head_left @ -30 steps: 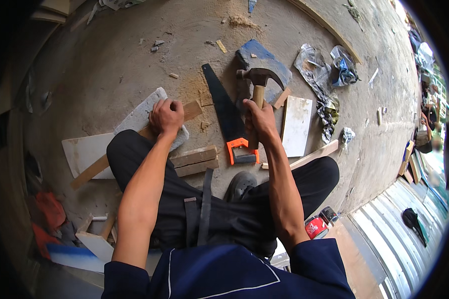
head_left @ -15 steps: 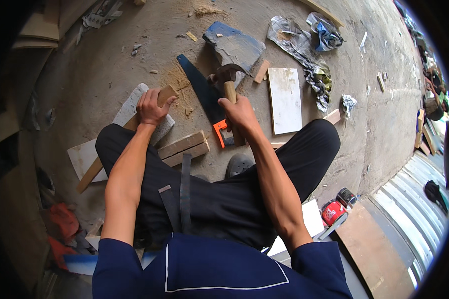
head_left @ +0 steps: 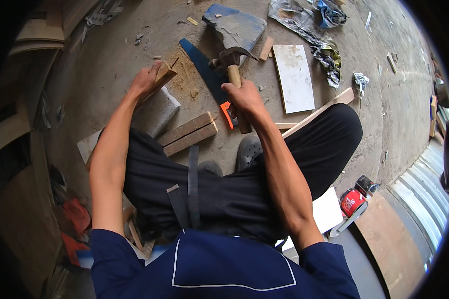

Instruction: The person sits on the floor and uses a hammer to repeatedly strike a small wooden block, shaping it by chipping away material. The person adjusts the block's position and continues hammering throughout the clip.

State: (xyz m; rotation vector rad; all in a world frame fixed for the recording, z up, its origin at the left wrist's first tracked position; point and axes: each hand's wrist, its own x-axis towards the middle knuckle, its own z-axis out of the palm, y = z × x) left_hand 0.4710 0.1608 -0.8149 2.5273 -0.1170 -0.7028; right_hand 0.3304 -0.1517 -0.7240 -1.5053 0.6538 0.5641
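Note:
My left hand is closed around the end of a wooden strip, raised above a pale rough block. A nail juts out of the strip near that end. The strip's other end runs back beneath my left forearm, mostly hidden. My right hand grips the wooden handle of a claw hammer, its dark head pointing away from me. Under the hammer a handsaw with a dark blade and orange handle lies on the floor, partly covered. Two short wood pieces lie side by side between my legs.
Farther off sits a blue-grey stone block, with sawdust around the saw. A white board and crumpled plastic lie to the right. A light wood strip rests by my right knee. Behind it stands a red can.
My left hand has lifted and turned the wooden strip's end, so the nail now shows. The hammer stays in my right hand, little changed. The whole view has shifted slightly.

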